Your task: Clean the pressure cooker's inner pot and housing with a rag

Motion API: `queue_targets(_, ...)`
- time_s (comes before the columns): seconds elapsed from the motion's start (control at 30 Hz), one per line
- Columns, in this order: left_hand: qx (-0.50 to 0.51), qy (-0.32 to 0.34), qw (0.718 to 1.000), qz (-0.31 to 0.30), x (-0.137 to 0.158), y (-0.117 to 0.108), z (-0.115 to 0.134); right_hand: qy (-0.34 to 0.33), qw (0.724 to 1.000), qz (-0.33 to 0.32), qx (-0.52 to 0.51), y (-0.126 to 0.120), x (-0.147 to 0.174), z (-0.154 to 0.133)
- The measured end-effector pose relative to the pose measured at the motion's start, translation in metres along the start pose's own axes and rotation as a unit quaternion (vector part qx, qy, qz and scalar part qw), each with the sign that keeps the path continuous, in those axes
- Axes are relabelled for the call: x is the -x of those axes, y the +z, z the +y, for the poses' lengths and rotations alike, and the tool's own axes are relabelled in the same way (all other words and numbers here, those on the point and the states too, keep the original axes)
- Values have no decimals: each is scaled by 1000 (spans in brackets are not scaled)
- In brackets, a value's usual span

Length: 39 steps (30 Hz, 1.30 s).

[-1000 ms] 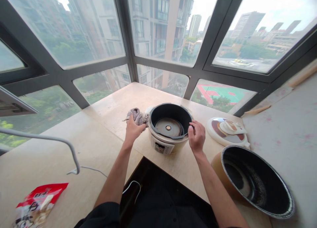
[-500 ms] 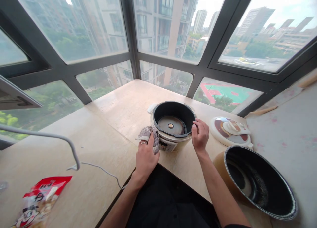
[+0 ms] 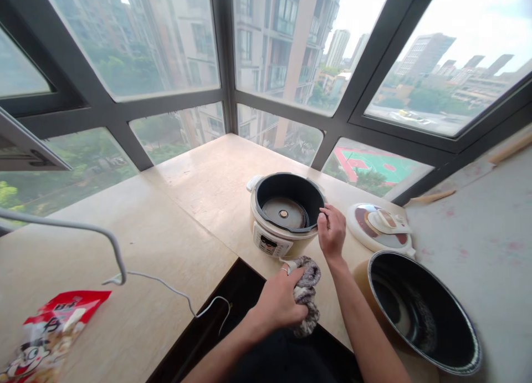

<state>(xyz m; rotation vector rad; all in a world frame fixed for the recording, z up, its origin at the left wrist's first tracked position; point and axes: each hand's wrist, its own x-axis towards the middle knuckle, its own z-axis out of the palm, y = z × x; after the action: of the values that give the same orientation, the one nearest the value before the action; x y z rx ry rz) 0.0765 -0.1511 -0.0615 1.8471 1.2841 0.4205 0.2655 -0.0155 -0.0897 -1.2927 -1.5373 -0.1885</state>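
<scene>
A bunched grey-and-white cloth [image 3: 307, 294] is gripped in my left hand [image 3: 280, 297], in front of the electric pressure cooker and apart from it. The cooker [image 3: 272, 241] stands on the counter without its inner pot, its dark cavity and round heating plate [image 3: 284, 213] showing. At its right side my right hand [image 3: 331, 233] has its fingers curled on the rim, where the side handle is hidden. To the right lie the white-and-brown lid [image 3: 380, 225] and the black-lined inner pot [image 3: 424, 311], which is tilted with its mouth toward me.
A red snack bag [image 3: 56, 333] lies at the lower left of the pale counter [image 3: 166, 228]. Beside it a white cable [image 3: 166, 286] runs over the counter's dark front edge. Framed windows [image 3: 228, 56] close off the back, and a wall [image 3: 494, 244] the right.
My left hand has drawn the cloth off the cooker's front left side, toward me and to the right. The cooker's front panel now shows. My right hand stays at the rim.
</scene>
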Motion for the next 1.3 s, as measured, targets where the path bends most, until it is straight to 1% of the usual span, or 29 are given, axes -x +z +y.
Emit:
queue_targets(0.1,52,-13,996,68,16,-20,-10,-3,1000,5,2,1,1,1)
queue_targets(0.17,55,-32,988,139,28,-39,-19,-1,1000,9,2,2,1,1)
queue_targets(0.23,13,-54,975,213,37,-62,-28,2,1000,11,-1,2,1,0)
queue_targets(0.27,-24,-64,969,237,39,-74,-32,4,1000,12,-2,3,1,0)
queue_targets(0.3,-66,-73,964,248,40,-87,-34,5,1000,13,-4,3,1,0)
queue_targets(0.37,-155,-93,952,246,35,-113,-37,9,1000,16,-7,3,1,-1)
queue_targets(0.43,-244,-117,933,238,22,-136,-36,12,1000,17,-10,3,0,-1)
queue_targets(0.5,-317,-126,916,212,5,-153,-34,16,1000,17,-11,3,0,-2)
queue_targets(0.57,-367,-116,906,175,-13,-165,-30,21,1000,14,-10,3,0,-3)
queue_targets(0.7,-409,-87,904,95,-36,-174,-22,23,1000,10,-13,2,-1,-5)
queue_targets(0.8,-422,-97,899,57,-43,-178,-21,27,1000,11,-12,2,-1,-5)
queue_targets(0.93,-439,-98,892,40,-50,-185,-27,27,1000,11,-11,2,-1,-5)
queue_targets(1.07,-474,-80,876,33,-59,-195,-31,23,999,18,-13,3,-1,-6)
queue_targets(1.2,-495,-39,868,-10,-65,-212,-32,28,999,16,-11,3,-1,-7)
queue_targets(1.3,-507,-4,861,-33,-63,-220,-33,21,999,21,-11,3,-1,-6)
